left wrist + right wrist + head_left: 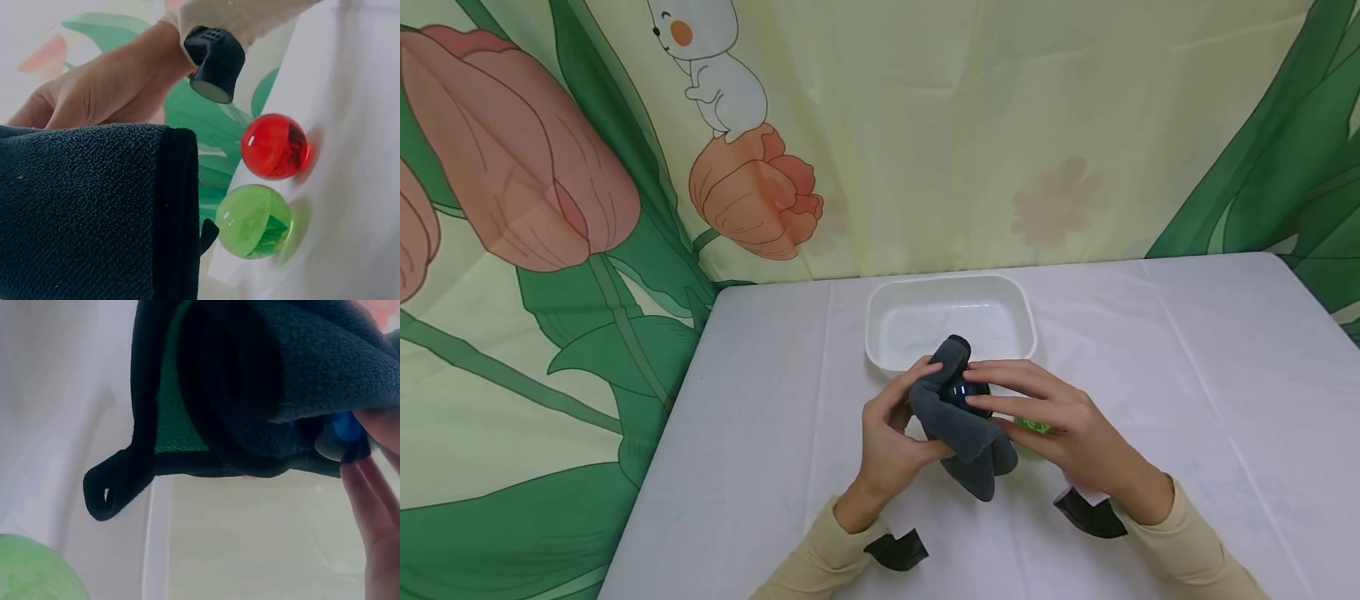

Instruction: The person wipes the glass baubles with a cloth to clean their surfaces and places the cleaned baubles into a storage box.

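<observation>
Centrally, over a white, cloth-covered table (760, 433), the left hand (889, 433) grips a dark grey towelling cloth (961, 428) partly wrapped around a shiny blue ball (958, 391), which the right hand (1063, 417), slightly spread, pinches. Beyond are a white rectangular basin (951, 327) and a tulip-printed fabric backdrop (925, 167).

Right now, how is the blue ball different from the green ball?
The blue ball is dark, while the green ball is light green. The blue ball is off the table, partly covered by a gray cloth with the right hand touching it; the green ball rests uncovered on the table. Both look shiny and round.
</observation>
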Tool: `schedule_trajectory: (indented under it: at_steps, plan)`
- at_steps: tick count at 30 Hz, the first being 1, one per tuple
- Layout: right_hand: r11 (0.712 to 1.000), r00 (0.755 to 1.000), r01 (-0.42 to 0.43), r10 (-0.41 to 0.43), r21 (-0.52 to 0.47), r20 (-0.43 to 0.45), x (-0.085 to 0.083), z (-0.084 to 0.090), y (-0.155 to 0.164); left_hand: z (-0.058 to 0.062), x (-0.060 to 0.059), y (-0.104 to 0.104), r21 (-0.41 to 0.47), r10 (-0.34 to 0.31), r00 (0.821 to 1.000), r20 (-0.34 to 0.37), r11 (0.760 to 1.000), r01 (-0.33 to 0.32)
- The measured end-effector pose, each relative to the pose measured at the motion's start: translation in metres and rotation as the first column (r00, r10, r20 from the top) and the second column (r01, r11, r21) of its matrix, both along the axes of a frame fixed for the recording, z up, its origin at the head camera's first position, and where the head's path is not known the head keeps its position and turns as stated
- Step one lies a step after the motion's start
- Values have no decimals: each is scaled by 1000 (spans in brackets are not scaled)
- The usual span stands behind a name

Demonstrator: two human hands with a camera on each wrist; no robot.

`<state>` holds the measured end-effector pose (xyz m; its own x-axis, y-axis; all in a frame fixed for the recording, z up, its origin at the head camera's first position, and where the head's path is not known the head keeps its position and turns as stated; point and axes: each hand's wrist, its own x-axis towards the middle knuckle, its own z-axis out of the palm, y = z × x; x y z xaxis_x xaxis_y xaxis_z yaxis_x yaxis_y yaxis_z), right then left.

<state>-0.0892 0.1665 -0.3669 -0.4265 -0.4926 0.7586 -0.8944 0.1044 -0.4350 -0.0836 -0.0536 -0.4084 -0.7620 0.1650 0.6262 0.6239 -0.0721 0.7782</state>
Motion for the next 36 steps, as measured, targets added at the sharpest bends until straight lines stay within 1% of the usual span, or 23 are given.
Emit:
schedule_trajectory:
  at_steps: [9,16,18,22,24,26,27,28,30,31,33,34,35,36]
  plan:
    - [1000,998,8,-7,-7,61,0,-4,-1,-1,0,0,2,6,1000,0,1000,-6]
    - [999,999,27,-26,-29,33,1,-4,-2,0,0,0,-6,-14,1000,12,1000,14]
    - [999,998,44,-42,-31,42,1,-4,-3,0,0,0,-9,-18,1000,19,1000,18]
    - [995,991,98,-95,-25,94,2,-5,-4,-1,-1,-1,-14,-17,1000,25,1000,17]
    - [992,980,122,-118,-20,161,4,-5,-4,-1,-1,-1,-15,-14,1000,28,1000,14]
    - [990,959,140,-132,-17,251,6,-5,-4,-1,-1,-1,-18,-9,999,30,1000,10]
    - [989,943,149,-138,-15,304,7,-5,-4,-2,-1,-1,-19,-6,999,31,1000,7]
    - [988,921,151,-133,-21,366,8,-5,-4,-2,-1,-1,-19,-4,999,32,1000,5]
    - [987,864,155,-116,-41,489,9,-4,-5,-2,-1,-1,-19,-2,999,36,1000,2]
    - [986,836,161,-111,-47,537,9,-4,-4,-2,-1,0,-19,-1,999,37,1000,2]
    - [984,789,168,-98,-60,607,9,-3,-4,-2,-1,0,-20,0,999,38,1000,1]
    - [984,771,167,-89,-65,631,9,-3,-4,-2,-1,0,-20,0,999,38,1000,1]
    - [984,763,164,-86,-64,641,9,-2,-3,-2,-1,0,-22,1,999,37,1000,0]
    - [986,766,155,-83,-58,637,9,-2,-3,-2,-1,1,-24,2,999,35,1000,-1]
